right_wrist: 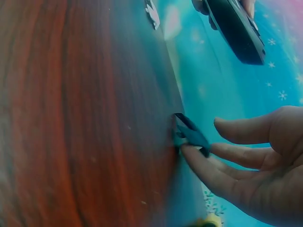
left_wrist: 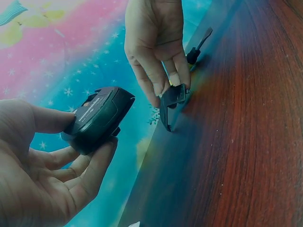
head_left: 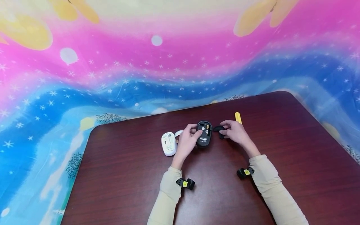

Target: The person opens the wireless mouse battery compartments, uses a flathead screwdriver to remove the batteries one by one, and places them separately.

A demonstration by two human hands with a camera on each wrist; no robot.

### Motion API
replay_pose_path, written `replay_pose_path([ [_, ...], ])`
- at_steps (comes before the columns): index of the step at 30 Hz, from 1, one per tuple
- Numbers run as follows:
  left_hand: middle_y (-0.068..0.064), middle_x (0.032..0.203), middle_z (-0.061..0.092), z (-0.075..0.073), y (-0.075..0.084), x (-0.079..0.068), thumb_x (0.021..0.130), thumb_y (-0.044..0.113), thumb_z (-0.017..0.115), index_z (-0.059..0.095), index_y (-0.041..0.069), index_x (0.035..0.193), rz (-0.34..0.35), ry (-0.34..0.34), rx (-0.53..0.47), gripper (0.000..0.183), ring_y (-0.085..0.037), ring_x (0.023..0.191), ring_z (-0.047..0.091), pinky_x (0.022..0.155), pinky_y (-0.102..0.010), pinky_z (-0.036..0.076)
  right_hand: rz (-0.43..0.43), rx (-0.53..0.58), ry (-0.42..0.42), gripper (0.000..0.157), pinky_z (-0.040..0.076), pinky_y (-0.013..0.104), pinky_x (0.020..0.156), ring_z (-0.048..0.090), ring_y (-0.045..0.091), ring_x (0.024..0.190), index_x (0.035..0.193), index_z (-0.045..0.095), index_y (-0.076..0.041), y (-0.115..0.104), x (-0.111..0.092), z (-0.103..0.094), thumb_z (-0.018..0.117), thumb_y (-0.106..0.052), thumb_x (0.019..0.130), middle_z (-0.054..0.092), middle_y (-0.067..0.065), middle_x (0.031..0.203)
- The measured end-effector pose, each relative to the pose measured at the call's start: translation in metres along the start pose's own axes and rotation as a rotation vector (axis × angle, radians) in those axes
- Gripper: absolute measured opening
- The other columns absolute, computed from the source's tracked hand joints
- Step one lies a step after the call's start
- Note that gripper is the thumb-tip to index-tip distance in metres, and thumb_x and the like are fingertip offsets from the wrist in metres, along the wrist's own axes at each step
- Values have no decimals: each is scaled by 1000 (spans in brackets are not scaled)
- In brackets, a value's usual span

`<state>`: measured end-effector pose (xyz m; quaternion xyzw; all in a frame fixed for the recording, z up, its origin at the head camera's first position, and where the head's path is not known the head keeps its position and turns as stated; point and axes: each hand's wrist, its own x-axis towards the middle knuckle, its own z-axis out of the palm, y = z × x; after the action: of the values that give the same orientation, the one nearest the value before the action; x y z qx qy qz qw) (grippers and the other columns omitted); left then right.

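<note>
My left hand (head_left: 186, 140) grips a black computer mouse (head_left: 202, 143), held underside up with the thumb on top and fingers beneath. Its battery compartment lies uncovered, and a battery (head_left: 207, 128) shows inside. To the right, my right hand (head_left: 235, 132) holds a black mouse cover (head_left: 217, 128) by its fingertips, low over the table. In the right wrist view, the fingertips are at the edge of this cover (right_wrist: 191, 135), while the thumb stands apart from it. A gap separates the cover from the mouse.
A white mouse (head_left: 169, 149) lies underside up left of my left hand, with a white cover piece (head_left: 178, 133) beside it, partly hidden. Beyond my right hand lies a screwdriver with a yellow handle (head_left: 237, 117). A patterned cloth (head_left: 135, 75) hangs behind the dark wooden table (head_left: 126, 181).
</note>
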<state>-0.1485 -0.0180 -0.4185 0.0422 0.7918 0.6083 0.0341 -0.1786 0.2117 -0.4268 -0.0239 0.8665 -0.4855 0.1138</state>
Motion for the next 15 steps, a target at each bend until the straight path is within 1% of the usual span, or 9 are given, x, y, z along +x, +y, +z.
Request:
replay_pose_path([
  [3, -12, 101, 69, 0, 0, 0, 99, 20, 69, 66, 1, 128, -7, -3, -3, 35, -15, 81, 65, 67, -51, 60, -4, -45, 7, 44, 61, 43, 83, 72, 37, 97, 140, 52, 14, -5, -4, -4, 62, -7, 102, 62, 34, 126],
  [7, -12, 101, 69, -1, 1, 0, 99, 20, 69, 65, 1, 128, -4, -1, -8, 35, -15, 80, 65, 66, -50, 60, -31, -115, 34, 43, 59, 45, 82, 72, 37, 91, 138, 55, 12, -8, -8, -14, 60, -15, 105, 67, 30, 120],
  [11, -12, 100, 69, -1, 2, 0, 98, 20, 69, 66, 1, 128, -6, 5, -14, 35, -15, 80, 65, 66, -51, 60, -45, -152, 81, 41, 57, 42, 76, 71, 36, 87, 135, 59, 10, -6, -11, -25, 59, -19, 106, 69, 28, 115],
  [15, -12, 100, 69, -1, 0, -1, 98, 20, 69, 65, 1, 128, -8, 5, -13, 36, -15, 80, 65, 66, -50, 60, -34, -204, 160, 41, 53, 36, 66, 68, 34, 82, 133, 59, 12, 1, -13, -37, 60, -18, 105, 68, 29, 108],
])
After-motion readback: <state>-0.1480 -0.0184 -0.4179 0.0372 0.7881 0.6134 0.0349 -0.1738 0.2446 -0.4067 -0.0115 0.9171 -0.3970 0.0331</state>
